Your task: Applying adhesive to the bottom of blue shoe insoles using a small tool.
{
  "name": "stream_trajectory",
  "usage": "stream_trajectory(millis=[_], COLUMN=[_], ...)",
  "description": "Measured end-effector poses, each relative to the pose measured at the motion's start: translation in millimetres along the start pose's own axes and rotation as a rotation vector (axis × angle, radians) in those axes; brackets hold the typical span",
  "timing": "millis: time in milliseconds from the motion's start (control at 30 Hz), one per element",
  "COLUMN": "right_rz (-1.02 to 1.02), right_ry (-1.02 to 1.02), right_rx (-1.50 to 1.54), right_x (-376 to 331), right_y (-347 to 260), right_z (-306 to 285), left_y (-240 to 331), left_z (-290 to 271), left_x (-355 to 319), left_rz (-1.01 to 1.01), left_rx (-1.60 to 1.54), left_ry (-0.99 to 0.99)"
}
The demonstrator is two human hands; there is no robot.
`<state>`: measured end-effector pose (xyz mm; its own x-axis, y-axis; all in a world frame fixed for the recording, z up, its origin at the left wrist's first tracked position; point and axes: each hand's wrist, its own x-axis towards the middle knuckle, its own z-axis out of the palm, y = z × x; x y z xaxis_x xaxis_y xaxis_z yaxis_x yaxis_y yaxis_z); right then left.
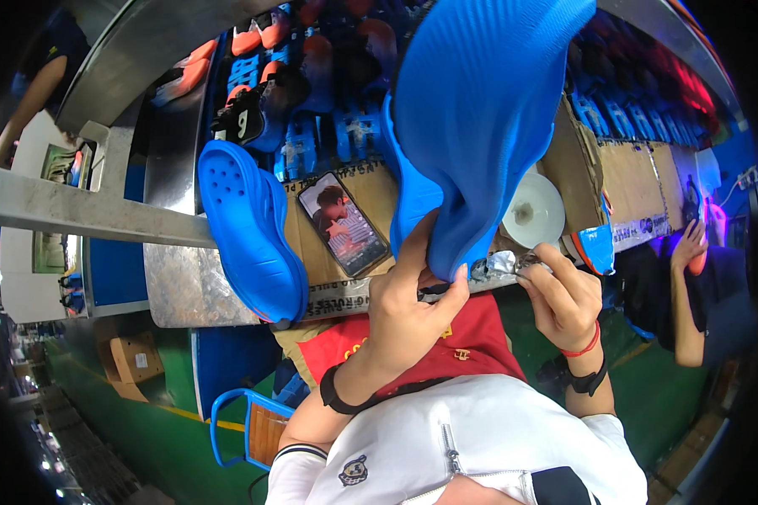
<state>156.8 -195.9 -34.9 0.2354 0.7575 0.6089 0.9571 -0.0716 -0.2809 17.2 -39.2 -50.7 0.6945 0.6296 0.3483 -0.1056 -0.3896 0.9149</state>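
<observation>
Thumb and fingers of the left hand (417, 290) pinch the lower end of a blue foam clog (480, 109), raised close to the camera above the front edge of the cardboard-covered workbench (640, 181). The right hand (564, 295) is closed around a small, shiny metal tool (505, 263) whose tip sits right at the pinched end of the shoe; what kind of tool it is cannot be told. The clog's long axis runs steeply up and slightly right, its gripped end pointing down toward the person and its other end lost beyond the top of the view. Judging by the pose, the work goes best with the shoe held steady, the tool kept at the very edge, and the left fingertips clear of the tip. A second blue clog (253, 227) lies sole-down at the bench's left front corner, holes upward, lengthwise toward the person. Beside it rests a smartphone (345, 223) with a lit screen, and a white dish (532, 210) stands right of the lifted shoe. Another person's hand (691, 244) shows at the right.
</observation>
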Motion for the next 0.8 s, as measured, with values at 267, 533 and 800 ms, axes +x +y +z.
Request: stream_trajectory(millis=[267, 533, 800], right_rz=[0.021, 0.126, 0.260], right_ry=[-0.007, 0.174, 0.359], right_rx=[0.086, 0.053, 0.079], right_x=[9, 11, -9], right_y=[-4, -3, 4], right_z=[7, -10, -23], left_y=[3, 11, 96], left_z=[-6, -13, -46], left_x=[8, 10, 79], left_rz=[-0.079, -0.160, -0.166], left_rx=[0.001, -0.094, -0.521], left_ry=[-0.053, -0.025, -0.153])
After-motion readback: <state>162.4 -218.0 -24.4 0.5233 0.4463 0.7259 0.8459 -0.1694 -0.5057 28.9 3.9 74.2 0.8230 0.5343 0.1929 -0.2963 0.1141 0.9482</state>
